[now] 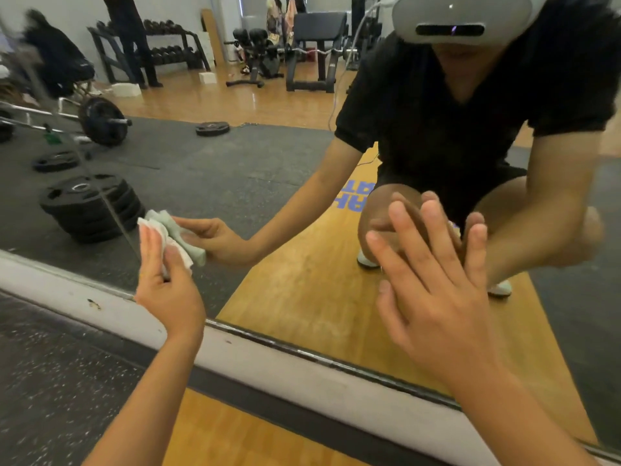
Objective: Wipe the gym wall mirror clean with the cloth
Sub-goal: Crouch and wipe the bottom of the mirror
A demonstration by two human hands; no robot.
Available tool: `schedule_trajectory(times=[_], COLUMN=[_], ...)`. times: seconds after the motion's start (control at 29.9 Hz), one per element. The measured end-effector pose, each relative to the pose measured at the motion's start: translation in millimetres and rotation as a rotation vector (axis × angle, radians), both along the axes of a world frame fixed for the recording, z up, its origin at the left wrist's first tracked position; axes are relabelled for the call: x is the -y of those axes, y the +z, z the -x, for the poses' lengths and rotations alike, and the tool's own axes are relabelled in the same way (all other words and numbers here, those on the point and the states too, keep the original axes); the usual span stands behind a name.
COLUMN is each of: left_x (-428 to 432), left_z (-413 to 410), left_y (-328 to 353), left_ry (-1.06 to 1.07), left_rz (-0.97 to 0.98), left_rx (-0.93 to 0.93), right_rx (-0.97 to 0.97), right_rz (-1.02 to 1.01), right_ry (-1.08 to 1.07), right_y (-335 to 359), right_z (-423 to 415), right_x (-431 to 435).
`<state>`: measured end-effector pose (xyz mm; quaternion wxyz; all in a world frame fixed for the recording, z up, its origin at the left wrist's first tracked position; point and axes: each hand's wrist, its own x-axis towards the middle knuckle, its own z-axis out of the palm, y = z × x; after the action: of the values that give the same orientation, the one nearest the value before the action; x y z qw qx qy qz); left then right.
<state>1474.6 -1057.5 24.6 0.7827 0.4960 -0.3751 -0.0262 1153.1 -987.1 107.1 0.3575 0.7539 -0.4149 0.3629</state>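
While the left hand [168, 284] bunches the white cloth [164, 240] between thumb and fingers, that cloth presses against the lower part of the wall mirror [235, 183], just above the pale baseboard [100, 290]. Reflected weight plates [90, 203] sit left of it. Further right, the right hand [433, 290] is empty, fingers spread, palm toward the glass; whether it touches is unclear.
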Motion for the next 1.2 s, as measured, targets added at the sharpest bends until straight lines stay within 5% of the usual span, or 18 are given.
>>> schedule_trajectory(times=[0.17,0.57,0.9,1.07,1.2], left_x=[7.3,22.5,6.6,10.9,4.4], left_z=[-33.5,-1.7,-6.5,-5.0,15.0], left_y=[-16.9,14.1,2.5,11.4,37.9], left_ry=[0.055,0.313,0.185,0.27,0.193], left_rz=[0.019,-0.085,-0.074,-0.196,-0.038], left_rx=[0.388,-0.175,0.124,-0.102,-0.057], right_rx=[-0.044,0.014,0.009,0.031,0.037], right_rz=[0.006,0.064,0.097,0.102,0.08], right_ry=[0.027,0.031,0.048,0.059,0.079], right_y=[-13.0,-20.7,-21.3,-21.7,-20.5], right_z=[10.4,5.5,7.0,6.5,6.4], right_x=[6.5,11.6,14.0,14.1,13.2])
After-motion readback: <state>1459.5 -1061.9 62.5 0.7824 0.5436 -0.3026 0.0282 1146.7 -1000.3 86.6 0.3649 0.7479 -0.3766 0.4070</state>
